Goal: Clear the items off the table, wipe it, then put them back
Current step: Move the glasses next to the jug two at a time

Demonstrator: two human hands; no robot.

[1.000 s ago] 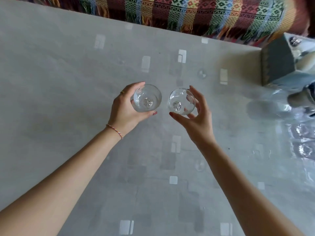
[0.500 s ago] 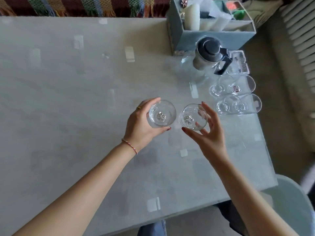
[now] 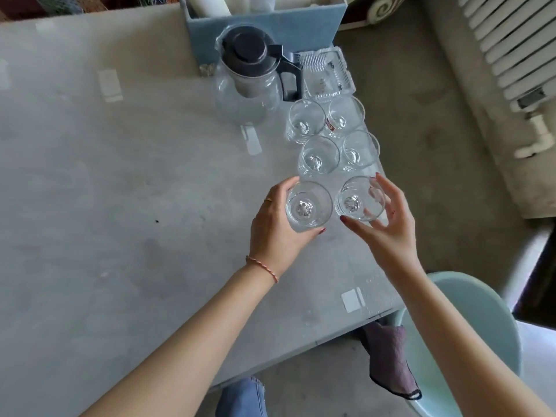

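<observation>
My left hand grips a clear drinking glass from its left side. My right hand holds a second clear glass, fingers curled round its right side and thumb below it. Both glasses are near the table's right edge, just in front of several empty glasses standing in two rows. I cannot tell whether the held glasses touch the grey table.
Behind the glasses stand a glass jug with a black lid, a clear ribbed dish and a blue organiser box. A pale green chair with a purple cloth is at the right; a radiator is beyond.
Both hands have carried their glasses to the right, up to the row of glasses by the table's right edge. My view has turned right and down.
</observation>
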